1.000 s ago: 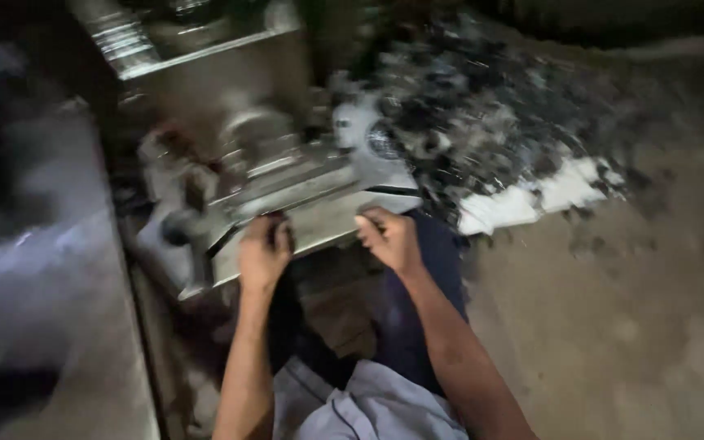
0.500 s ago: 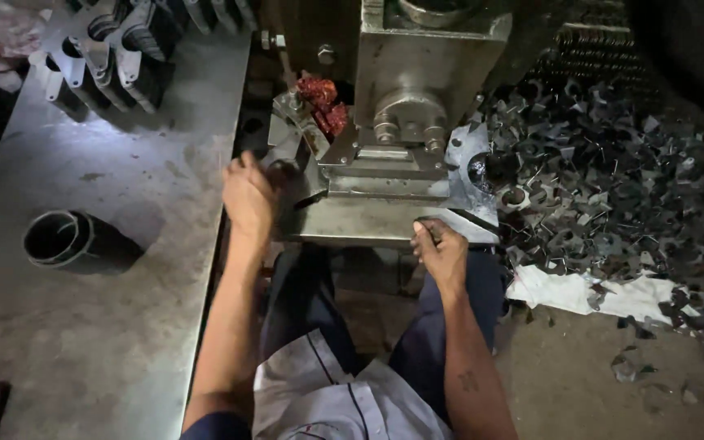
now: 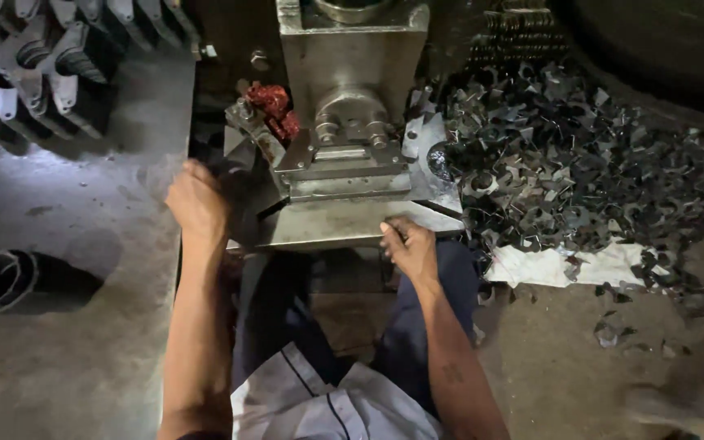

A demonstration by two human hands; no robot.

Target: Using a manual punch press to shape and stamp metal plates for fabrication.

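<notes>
Fingers of right hand (image 3: 411,247) curled loosely on front edge of press bed plate (image 3: 344,224), gripping nothing. Left hand (image 3: 197,204) at plate's left end beside table (image 3: 67,342); grip unclear. Scrap metal pile (image 3: 580,171) right of press.

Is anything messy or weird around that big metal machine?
Yes. A heap of dark metal scraps spreads over the floor right of the machine, some spilling past the white sheet under it. A red rag is stuffed into the machine's left side. The hands look ordinary.
</notes>
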